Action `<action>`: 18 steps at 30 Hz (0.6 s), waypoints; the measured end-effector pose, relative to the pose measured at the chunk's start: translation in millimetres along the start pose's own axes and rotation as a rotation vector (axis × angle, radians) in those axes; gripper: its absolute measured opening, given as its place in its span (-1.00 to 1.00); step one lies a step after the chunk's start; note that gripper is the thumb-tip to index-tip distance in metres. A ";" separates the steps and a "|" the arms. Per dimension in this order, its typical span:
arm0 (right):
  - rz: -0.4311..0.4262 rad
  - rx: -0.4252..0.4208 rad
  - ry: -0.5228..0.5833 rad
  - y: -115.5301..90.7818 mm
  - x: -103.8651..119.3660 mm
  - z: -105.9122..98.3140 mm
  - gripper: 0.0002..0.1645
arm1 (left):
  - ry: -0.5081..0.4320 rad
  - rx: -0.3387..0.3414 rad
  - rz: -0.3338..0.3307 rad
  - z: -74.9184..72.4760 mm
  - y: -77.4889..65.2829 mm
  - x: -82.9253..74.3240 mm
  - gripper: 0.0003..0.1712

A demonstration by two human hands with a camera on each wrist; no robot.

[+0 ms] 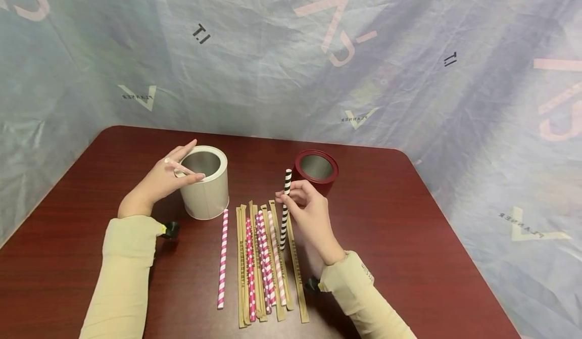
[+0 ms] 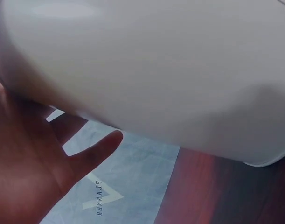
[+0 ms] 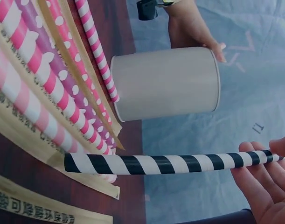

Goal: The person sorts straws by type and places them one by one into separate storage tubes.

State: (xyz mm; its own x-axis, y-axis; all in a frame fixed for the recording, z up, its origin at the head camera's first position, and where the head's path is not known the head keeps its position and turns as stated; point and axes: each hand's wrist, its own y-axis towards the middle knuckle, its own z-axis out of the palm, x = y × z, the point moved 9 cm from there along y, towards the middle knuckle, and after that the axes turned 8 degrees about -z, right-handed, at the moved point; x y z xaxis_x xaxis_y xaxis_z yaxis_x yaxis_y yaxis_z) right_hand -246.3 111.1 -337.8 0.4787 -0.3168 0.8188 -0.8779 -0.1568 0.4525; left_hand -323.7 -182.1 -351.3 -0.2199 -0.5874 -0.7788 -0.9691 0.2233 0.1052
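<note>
My left hand (image 1: 156, 182) reaches across the near-left side of the white can (image 1: 205, 197), its thumb at the front rim and straight fingers along the far rim. A pale striped straw (image 1: 178, 166) slants out of the can's mouth between that thumb and fingers. In the right wrist view, the left hand (image 3: 191, 25) overlaps the can's rim end. My right hand (image 1: 313, 218) pinches a black-and-white striped paper straw (image 1: 284, 225), held nearly upright over the straws on the table. Thumb and fingertips press its upper part; its lower end points down.
A red can (image 1: 316, 166) stands open behind my right hand. Several pink, purple and paper-wrapped straws (image 1: 259, 268) lie side by side in front. One pink-striped straw (image 1: 223, 258) lies apart on their left. Printed cloth (image 1: 273, 61) hangs behind the brown table (image 1: 386, 238).
</note>
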 end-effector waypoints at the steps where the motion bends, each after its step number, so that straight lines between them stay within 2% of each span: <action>1: 0.000 -0.006 0.007 0.6 0.7 0.2 -0.74 | -0.006 0.002 -0.003 -0.3 0.2 0.2 -0.62; 7: 0.001 -0.029 0.002 3.8 9.1 1.7 -0.72 | -0.016 -0.005 0.013 -0.9 0.5 -0.8 -0.64; 12: -0.059 -0.061 -0.025 9.8 22.4 0.6 -0.75 | -0.027 -0.014 0.027 -1.1 -0.2 -2.5 -0.66; 18: -0.126 -0.116 -0.006 18.2 38.0 -3.6 -0.76 | -0.033 -0.019 0.036 -0.8 0.0 -1.9 -0.64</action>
State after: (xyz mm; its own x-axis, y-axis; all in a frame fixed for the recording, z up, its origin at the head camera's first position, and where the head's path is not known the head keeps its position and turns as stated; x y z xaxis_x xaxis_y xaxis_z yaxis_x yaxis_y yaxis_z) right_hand -244.0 99.5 -297.2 0.5847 -0.3070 0.7509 -0.8029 -0.0869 0.5897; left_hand -323.4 -181.5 -349.4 -0.2516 -0.5529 -0.7943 -0.9625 0.2289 0.1455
